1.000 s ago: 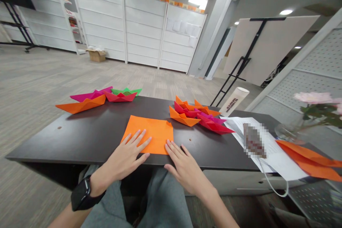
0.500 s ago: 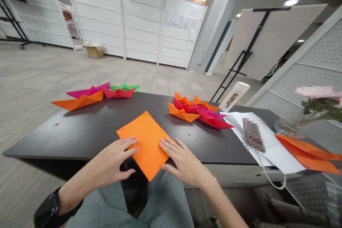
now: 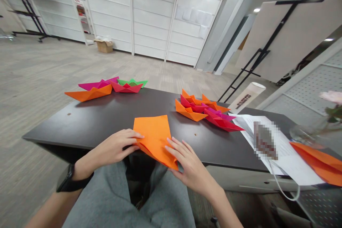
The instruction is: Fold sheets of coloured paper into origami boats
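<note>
Your left hand (image 3: 112, 148) and your right hand (image 3: 191, 171) are at the two sides of an orange paper sheet (image 3: 155, 139), so the sheet lies between your fingers, and its far edge reaches forward onto the table (image 3: 80, 124). Its long axis goes from this far edge back toward you, a little tilted to your right, and its near corner comes over the table edge above your lap. The near part looks doubled, maybe a fold, but it is not sure. The fingers (image 3: 133, 135) of your left hand are curled at the left edge of the sheet; you cannot tell from this view if they grip it, because the thumb is hidden. The fingers (image 3: 173, 146) of your right hand are spread open and touch the right side, so this hand is nearer the near corner. Forward and right of your fingers are folded paper boats (image 3: 188, 112); other paper boats (image 3: 89, 94) are far forward on the left.
</note>
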{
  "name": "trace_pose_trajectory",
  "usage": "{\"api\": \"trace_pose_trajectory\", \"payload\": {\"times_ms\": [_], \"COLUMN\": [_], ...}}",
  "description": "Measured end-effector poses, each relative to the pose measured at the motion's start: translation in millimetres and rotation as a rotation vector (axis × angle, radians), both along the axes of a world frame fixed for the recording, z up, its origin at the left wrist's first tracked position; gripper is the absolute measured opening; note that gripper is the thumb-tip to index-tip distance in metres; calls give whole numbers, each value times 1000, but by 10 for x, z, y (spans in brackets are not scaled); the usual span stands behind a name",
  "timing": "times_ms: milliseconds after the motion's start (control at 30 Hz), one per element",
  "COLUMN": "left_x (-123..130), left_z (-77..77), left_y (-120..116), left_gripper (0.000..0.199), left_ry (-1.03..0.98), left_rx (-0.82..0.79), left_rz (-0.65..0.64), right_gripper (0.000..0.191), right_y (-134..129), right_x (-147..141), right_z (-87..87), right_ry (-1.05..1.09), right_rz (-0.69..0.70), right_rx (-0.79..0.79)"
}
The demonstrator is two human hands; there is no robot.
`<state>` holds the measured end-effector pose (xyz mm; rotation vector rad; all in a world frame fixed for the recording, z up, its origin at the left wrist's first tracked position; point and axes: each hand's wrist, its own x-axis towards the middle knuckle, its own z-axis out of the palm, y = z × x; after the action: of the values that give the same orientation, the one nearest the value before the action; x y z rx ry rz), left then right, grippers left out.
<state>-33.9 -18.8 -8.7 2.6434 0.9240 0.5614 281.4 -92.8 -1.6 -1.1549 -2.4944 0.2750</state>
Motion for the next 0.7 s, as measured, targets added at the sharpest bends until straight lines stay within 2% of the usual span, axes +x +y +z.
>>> {"api": "trace_pose_trajectory", "payload": {"times_ms": [100,200,267,367,433,567,700], "left_x": [0,34,64,106,128,153,123], "left_z": [16,28,29,7,-27,-114,-200], "left_y": [46,48,45,49,55,80,135], "left_gripper": [28,29,25,25,31,40,44], "left_ry": [-125,-241,-297,-354,-361,-300,-223], "left_rx": [-116,-210,-247,-239,-208,-123,-16], "left_rz": [93,262,354,442,498,558,508], "right_gripper": [39,16,17,16,24,49,67], "right_y": [212,357,424,515,567,597,534], "right_x": [-100,-191,-245,-318,-364,-434,-447], "right_z": [0,-22,-29,-37,-56,-114,-117], "right_ry": [118,282,404,542,563,539,505], "right_rz": [-36,-208,-309,-368,-401,-463,-435], "right_rx": [-65,-108,-186,-318,-343,-269,-243]}}
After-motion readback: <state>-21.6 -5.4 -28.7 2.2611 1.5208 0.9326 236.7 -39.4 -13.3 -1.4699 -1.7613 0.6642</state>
